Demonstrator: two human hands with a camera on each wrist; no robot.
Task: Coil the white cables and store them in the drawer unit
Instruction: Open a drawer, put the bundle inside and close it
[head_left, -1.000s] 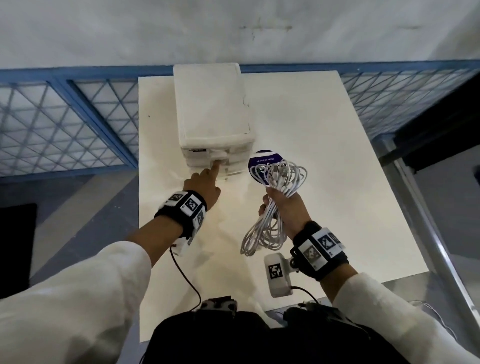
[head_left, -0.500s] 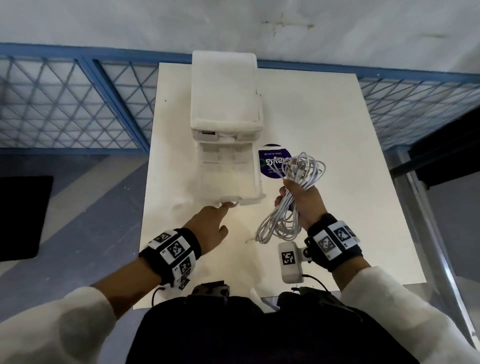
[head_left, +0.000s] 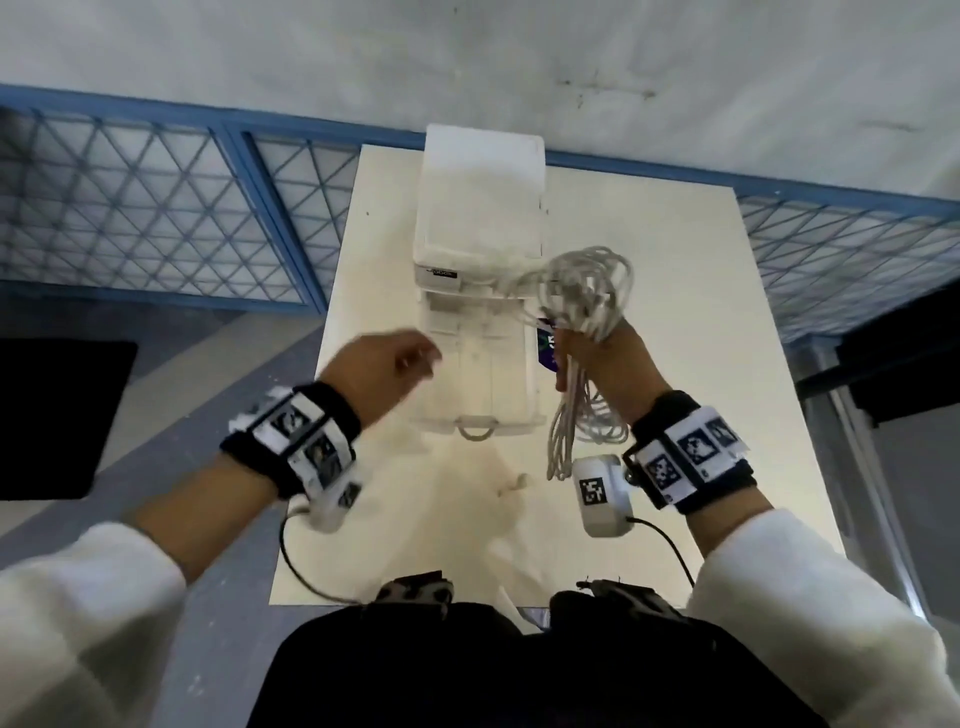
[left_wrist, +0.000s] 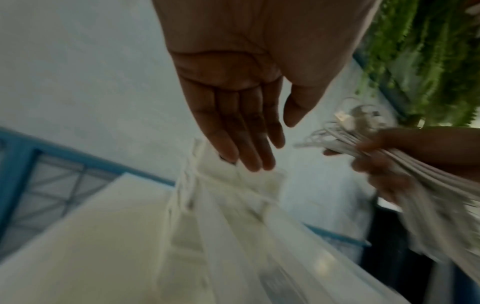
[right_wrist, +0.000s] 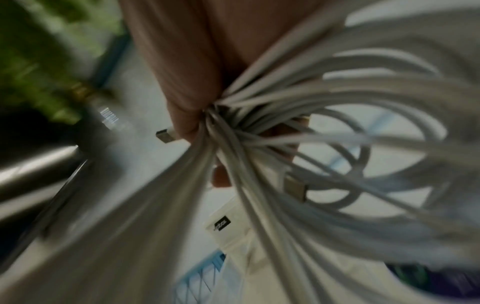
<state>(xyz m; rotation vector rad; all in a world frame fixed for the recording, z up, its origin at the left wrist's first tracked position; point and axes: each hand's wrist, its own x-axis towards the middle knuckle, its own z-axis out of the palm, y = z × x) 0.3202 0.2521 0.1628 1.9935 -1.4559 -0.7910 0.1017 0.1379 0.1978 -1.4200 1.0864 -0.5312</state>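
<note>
Cables (head_left: 582, 291), bundled in loops, are clenched in the right hand (head_left: 608, 364) just above the pulled-out drawer (head_left: 483, 384) of the drawer unit (head_left: 480, 208) on the counter (head_left: 649, 364). Left hand (head_left: 384, 364) hovers empty, fingers relaxed. Best lower the coil flat, tucking hanging loops inside the drawer walls before letting go.

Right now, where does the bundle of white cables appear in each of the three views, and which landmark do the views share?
Head: the bundle of white cables is right of centre, gripped by the right hand beside the open drawer.
Left wrist: at the right edge, in that hand.
Right wrist: it fills the centre and right.
Shared landmark: the white drawer unit.
</note>
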